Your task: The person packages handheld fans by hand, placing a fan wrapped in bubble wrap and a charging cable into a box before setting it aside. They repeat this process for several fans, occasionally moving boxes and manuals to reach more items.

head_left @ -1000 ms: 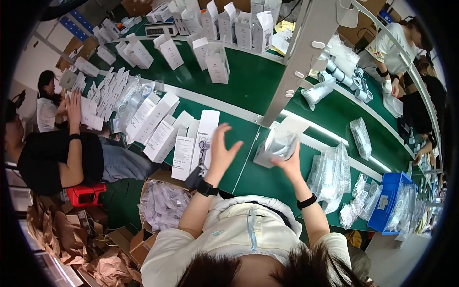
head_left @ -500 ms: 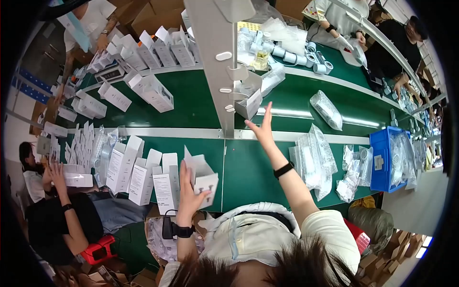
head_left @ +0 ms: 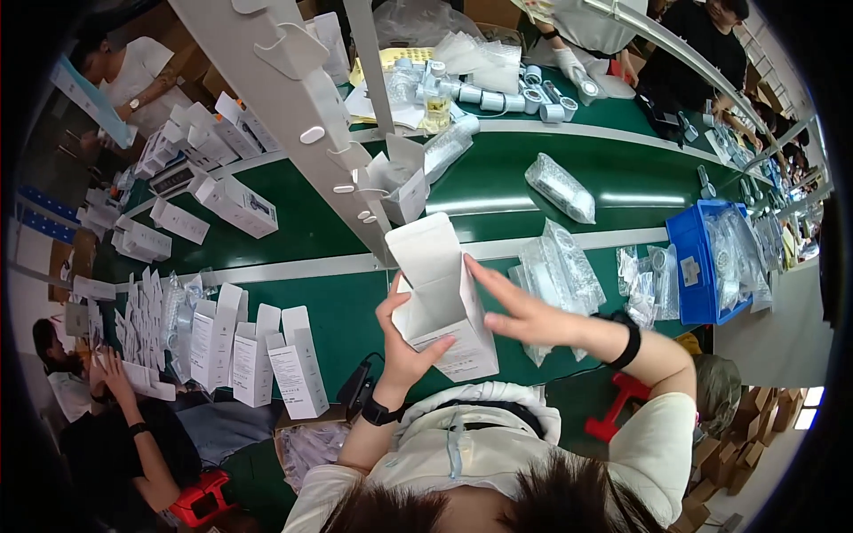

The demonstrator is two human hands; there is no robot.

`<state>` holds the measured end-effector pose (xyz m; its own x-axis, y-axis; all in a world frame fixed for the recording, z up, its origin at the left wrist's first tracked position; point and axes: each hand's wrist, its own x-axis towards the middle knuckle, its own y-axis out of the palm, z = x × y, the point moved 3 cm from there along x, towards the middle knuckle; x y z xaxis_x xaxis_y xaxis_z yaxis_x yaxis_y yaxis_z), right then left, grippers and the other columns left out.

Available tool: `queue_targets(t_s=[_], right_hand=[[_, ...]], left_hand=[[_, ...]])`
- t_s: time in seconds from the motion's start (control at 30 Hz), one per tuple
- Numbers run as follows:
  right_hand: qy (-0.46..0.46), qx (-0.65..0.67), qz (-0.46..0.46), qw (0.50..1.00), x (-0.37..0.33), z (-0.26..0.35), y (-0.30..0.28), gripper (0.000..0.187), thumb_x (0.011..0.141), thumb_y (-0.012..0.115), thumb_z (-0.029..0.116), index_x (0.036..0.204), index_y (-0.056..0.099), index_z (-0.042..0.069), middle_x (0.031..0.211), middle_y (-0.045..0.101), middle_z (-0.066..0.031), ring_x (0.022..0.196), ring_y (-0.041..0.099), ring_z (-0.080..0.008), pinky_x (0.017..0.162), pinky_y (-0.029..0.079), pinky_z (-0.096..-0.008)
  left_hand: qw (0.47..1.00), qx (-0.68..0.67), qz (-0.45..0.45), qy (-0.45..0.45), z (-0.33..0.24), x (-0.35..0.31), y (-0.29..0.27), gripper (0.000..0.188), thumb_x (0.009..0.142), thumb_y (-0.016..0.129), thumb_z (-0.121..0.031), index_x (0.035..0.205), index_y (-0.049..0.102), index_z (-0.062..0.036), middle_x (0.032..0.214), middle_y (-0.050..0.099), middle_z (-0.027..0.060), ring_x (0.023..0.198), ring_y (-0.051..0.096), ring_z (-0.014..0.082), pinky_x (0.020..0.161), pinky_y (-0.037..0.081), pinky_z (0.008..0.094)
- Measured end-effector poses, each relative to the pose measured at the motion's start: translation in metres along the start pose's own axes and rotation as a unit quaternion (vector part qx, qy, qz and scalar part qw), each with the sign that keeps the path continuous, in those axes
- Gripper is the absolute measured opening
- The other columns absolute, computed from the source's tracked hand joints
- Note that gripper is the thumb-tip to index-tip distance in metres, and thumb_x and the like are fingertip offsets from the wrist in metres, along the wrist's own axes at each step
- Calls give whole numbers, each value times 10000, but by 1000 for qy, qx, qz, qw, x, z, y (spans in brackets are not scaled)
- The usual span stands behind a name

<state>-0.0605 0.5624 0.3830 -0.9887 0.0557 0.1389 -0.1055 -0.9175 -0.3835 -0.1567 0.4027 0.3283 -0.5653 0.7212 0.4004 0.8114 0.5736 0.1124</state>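
A white carton point(head_left: 471, 355) with its top flaps raised stands in front of me, its inside showing bare walls. My left hand point(head_left: 407, 355) grips it from the left, thumb across the front wall and fingers round the far side. On the right of the carton is my right hand point(head_left: 524, 313), open, fingers stretched out. Its index fingertip is at the carton's upper right edge; whether it presses there I cannot tell. Clear bubble-wrap pouches point(head_left: 562, 271) lie on the green bench just beyond the right hand.
Several open white cartons point(head_left: 298, 377) stand to the left. At the right is a blue bin point(head_left: 697, 266) of wrapped items. A grey metal post point(head_left: 302, 115) rises ahead. One wrapped pouch point(head_left: 560, 188) and another carton point(head_left: 406, 195) are on the far strip. Co-workers sit left and opposite.
The carton in my left hand has moved right, before my body, and now opens toward me. My right hand has come back from the far strip to the carton. The view has shifted.
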Motion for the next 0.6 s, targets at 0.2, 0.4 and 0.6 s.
queue_targets(t_s=[0.2,0.4,0.6], right_hand=[[138,-457,-24,878,151,-142,-98,504,689,557,41,1181,453,76,1032,546,-147,985,517,-297,790,447,-446],[30,-594,-66,801,222,-257,-44,420,697,572,92,1110,496,110,1017,558,-108,1047,492,-268,821,425,-475],[260,-523,107,805,171,-202,-49,473,584,700,190,1006,514,85,984,578,-98,906,582,-272,761,481,-389]], left_hand=[[979,123,-80,-143,1,-26,-21,764,581,779,-143,1179,306,-89,1158,372,113,1063,435,219,863,396,337],[955,193,-109,-197,20,-48,-31,789,563,789,-117,1183,302,-88,1126,404,112,1039,455,216,849,407,335],[945,247,-90,-194,35,-48,-21,745,560,792,-110,1125,307,-81,1107,444,138,1019,490,253,839,419,354]])
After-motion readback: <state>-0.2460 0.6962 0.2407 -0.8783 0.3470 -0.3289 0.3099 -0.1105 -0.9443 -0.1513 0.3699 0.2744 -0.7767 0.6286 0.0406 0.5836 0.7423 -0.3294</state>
